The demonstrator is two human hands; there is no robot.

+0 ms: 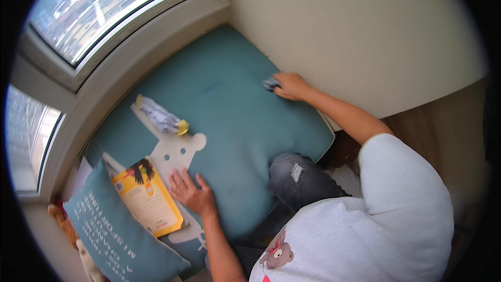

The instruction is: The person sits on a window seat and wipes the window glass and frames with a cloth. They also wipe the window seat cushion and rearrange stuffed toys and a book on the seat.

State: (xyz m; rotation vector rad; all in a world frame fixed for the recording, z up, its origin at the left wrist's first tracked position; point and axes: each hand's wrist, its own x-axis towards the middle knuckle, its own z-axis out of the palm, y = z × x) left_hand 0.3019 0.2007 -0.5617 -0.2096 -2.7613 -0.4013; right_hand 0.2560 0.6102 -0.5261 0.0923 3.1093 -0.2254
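My right hand (291, 86) grips a small crumpled grey cloth (271, 83) on the right side of the teal window-seat cushion (231, 66), near the wall. My left hand (192, 192) rests palm down with fingers apart on the cushion's printed white animal figure (174, 149). Just left of those fingers lies a yellow book (148, 199) bearing writing and pictures. Its left side is against a teal pillow (105, 227) printed with white lettering. Farther up the cushion sits a white-and-yellow soft packet (160, 115), slightly blurred, across one of the figure's long pale strips.
A framed window (117, 27) runs along the left and upper left, with a sill beneath. The pale wall (352, 35) borders the cushion's right side. My knee in torn dark jeans (301, 178) presses on the front edge. A brown plush toy (62, 221) sits behind the pillow.
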